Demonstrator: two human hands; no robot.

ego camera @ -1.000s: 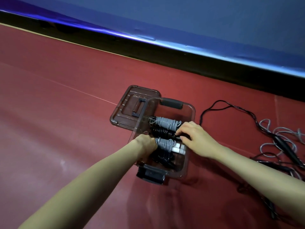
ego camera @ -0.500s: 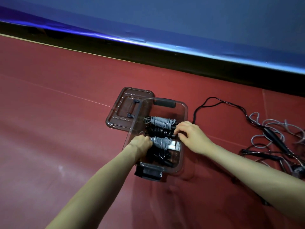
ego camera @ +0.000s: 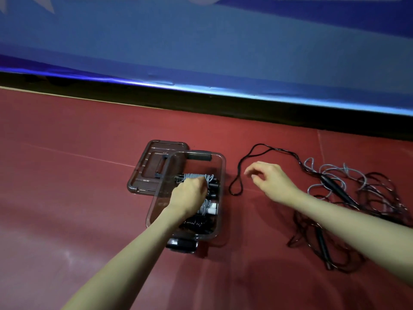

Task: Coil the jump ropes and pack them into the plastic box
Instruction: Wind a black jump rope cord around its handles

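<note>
Left hand (ego camera: 190, 195) inside box (ego camera: 220, 157); right hand (ego camera: 271, 182) over open floor (ego camera: 78, 198).

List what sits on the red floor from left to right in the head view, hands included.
lid → box, with the left hand inside it → black rope loop → right hand → tangled ropes
</note>
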